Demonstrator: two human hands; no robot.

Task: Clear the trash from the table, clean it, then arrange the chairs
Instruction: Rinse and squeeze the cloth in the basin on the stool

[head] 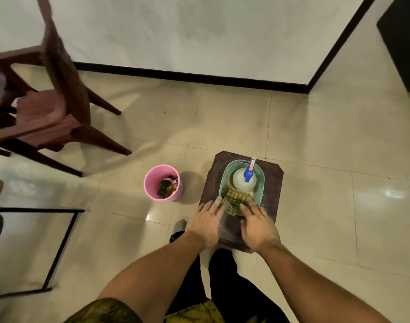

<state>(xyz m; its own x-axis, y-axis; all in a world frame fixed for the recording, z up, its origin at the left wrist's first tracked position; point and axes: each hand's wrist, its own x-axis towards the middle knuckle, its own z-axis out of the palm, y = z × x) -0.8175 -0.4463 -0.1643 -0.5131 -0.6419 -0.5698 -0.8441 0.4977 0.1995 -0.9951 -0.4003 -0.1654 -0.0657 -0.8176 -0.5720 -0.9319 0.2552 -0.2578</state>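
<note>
Glossy beige floor tiles [316, 136], white wall [199, 31], black skirting board [187, 76], black metal frame [36, 210] at left

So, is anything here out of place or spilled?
No spill shows. Only the striped cloth looks untidy: it hangs half out over the near rim of the green basin, where the left hand and the right hand touch it. The spray bottle stands inside the basin.

Striped cloth [235, 202] draped over basin [262, 183] rim, trash [167, 188] in pink bin [151, 180]
</note>
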